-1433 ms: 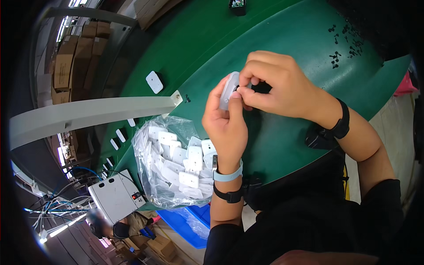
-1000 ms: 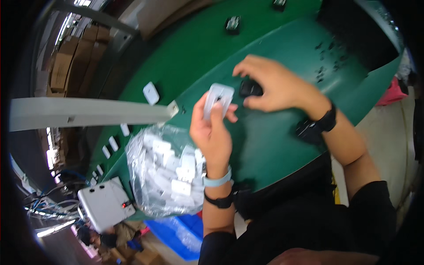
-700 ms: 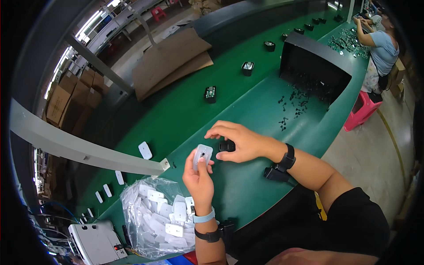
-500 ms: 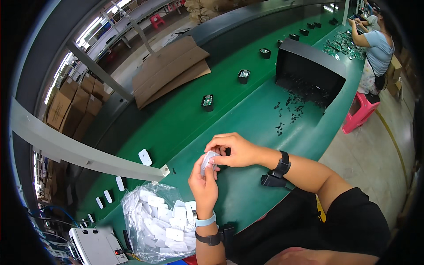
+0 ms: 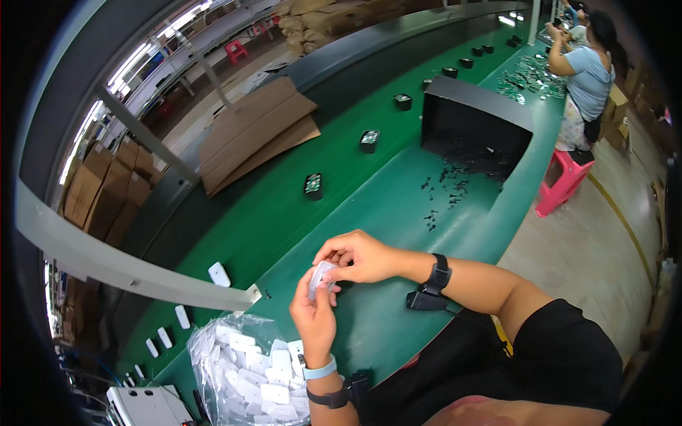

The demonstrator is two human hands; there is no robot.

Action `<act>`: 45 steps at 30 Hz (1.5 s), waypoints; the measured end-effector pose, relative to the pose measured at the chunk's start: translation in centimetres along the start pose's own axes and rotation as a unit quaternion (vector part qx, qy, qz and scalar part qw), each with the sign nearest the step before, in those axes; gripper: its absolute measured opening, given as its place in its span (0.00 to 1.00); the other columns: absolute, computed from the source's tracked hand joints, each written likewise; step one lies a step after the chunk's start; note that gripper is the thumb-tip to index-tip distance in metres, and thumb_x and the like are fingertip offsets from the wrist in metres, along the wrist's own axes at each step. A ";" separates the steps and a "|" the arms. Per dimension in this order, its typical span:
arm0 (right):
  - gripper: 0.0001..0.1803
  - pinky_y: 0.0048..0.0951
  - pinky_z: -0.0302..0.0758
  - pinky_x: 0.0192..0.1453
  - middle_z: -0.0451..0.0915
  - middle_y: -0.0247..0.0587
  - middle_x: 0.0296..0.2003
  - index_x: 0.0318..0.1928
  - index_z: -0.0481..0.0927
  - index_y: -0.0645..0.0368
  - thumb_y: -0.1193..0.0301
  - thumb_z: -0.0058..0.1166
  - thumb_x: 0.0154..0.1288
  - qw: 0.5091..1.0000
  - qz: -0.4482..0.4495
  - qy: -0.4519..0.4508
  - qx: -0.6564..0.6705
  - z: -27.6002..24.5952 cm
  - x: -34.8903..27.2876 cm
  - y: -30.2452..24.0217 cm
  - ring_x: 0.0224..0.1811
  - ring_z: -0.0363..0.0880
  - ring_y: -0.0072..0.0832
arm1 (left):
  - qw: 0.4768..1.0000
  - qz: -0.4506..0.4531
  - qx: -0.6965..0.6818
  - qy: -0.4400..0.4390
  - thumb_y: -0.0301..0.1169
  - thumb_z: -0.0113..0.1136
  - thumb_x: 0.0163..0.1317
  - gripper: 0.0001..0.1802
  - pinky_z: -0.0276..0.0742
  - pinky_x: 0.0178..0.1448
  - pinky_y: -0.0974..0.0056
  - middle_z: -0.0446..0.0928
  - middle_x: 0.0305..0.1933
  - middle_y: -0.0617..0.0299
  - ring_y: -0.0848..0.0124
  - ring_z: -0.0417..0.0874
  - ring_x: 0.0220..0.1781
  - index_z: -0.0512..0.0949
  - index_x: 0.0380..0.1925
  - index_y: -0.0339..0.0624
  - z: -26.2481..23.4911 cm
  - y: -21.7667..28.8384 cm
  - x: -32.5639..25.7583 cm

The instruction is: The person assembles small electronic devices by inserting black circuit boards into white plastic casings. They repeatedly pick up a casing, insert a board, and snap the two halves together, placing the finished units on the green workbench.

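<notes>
Held cover (image 5: 322, 279) whitish, translucent; covers (image 5: 275, 393) in bag wht, bag (image 5: 263, 329) clear. Worktop (image 5: 398, 213) grn, belt (image 5: 266, 238) brighter grn. Lg. box (image 5: 476, 96) & loose bits (image 5: 430, 219) blk; circuit bds. (image 5: 522, 79) grn. Cardboard (image 5: 256, 121) brn. Stool (image 5: 559, 179) pink. Co-worker's top (image 5: 592, 79) lt. blue, trousers (image 5: 572, 129) pale w/ print. Wearer's sleeve (image 5: 575, 339) blk, wristband (image 5: 321, 369) lt. blue.

The green desk (image 5: 383, 220) bears an open black bin (image 5: 477, 117). Small black parts (image 5: 455, 186) lie scattered before the bin's mouth; green circuit boards (image 5: 524, 79) are heaped beyond it; a clear bag (image 5: 201, 355) of white covers (image 5: 274, 393) sits well to its left. The green belt (image 5: 270, 227) left of the bin carries black cases (image 5: 313, 197).
</notes>
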State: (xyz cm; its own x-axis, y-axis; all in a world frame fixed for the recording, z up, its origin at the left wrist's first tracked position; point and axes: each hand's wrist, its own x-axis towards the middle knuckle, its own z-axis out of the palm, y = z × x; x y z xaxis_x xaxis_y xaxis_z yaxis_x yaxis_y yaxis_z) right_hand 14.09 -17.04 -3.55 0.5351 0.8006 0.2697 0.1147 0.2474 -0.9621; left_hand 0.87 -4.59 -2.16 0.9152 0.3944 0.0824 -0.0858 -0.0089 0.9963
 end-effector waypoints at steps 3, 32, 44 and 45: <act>0.15 0.22 0.82 0.42 0.85 0.43 0.41 0.50 0.79 0.67 0.77 0.64 0.65 0.998 0.009 -0.013 0.067 0.5 0.2 0.5 0.42 0.83 0.20 | 1.000 -0.003 0.022 0.018 0.25 0.52 0.74 0.15 0.72 0.33 0.74 0.82 0.43 0.57 0.77 0.80 0.34 0.75 0.56 0.29 -0.5 -0.2 -0.2; 0.31 0.43 0.75 0.55 0.74 0.46 0.46 0.55 0.79 0.55 0.65 0.69 0.47 0.883 0.023 -0.086 -0.461 -3.0 -1.0 -0.1 0.50 0.75 0.45 | 0.970 -0.012 -0.183 0.156 0.29 0.49 0.74 0.15 0.71 0.38 0.70 0.79 0.53 0.52 0.73 0.77 0.37 0.71 0.55 0.31 -1.7 -0.6 0.9; 0.24 0.42 0.81 0.47 0.83 0.57 0.38 0.41 0.84 0.66 0.62 0.68 0.45 0.935 -0.058 0.007 -0.350 -3.5 0.6 0.3 0.41 0.83 0.51 | 0.888 -0.050 -0.454 0.047 0.37 0.45 0.76 0.23 0.77 0.55 0.55 0.73 0.64 0.43 0.55 0.79 0.49 0.68 0.63 0.34 -3.4 -2.1 1.6; 0.25 0.37 0.82 0.47 0.84 0.51 0.39 0.46 0.83 0.68 0.65 0.72 0.49 0.955 -0.037 0.010 -0.296 -3.5 0.8 0.1 0.41 0.85 0.41 | 0.888 -0.046 -0.455 0.038 0.37 0.45 0.76 0.24 0.77 0.57 0.54 0.72 0.65 0.43 0.53 0.79 0.51 0.66 0.65 0.34 -3.7 -2.0 1.7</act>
State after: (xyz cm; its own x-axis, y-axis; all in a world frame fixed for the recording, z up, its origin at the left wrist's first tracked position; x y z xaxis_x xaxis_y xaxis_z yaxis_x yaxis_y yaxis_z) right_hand 17.44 -18.31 -3.63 0.5223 0.7809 0.3425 0.6018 -0.0530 -0.7969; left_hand 1.12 -0.47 -4.11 0.9083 0.4168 -0.0345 -0.3272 0.7596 0.5622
